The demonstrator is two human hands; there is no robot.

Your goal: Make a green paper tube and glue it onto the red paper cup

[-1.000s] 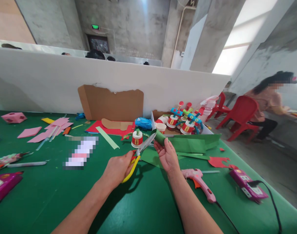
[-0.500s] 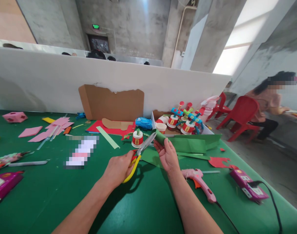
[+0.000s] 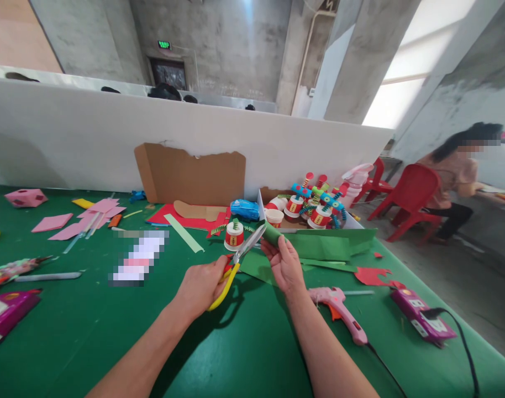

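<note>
My left hand [image 3: 203,286] is closed round the yellow and red handles of a pair of scissors [image 3: 247,245], its blades pointing up and to the right. The blade tips meet the edge of a curled piece of green paper [image 3: 271,234]. That paper is pinched between the thumb and fingers of my right hand [image 3: 284,264]. Just behind the scissors stands a small red and white paper-cup figure [image 3: 234,237] with curly green paper arms. Green paper sheets [image 3: 322,244] lie beyond my right hand.
A pink glue gun [image 3: 339,312] lies right of my right forearm, its cord trailing forward. Purple power strips [image 3: 422,316] sit at both sides. An open box [image 3: 261,205] holds several cup figures. Pink paper pieces [image 3: 87,221] lie left. A person [image 3: 455,171] sits far right.
Almost nothing differs. Both hands, the scissors and the green paper keep their places; the view has shifted very slightly.
</note>
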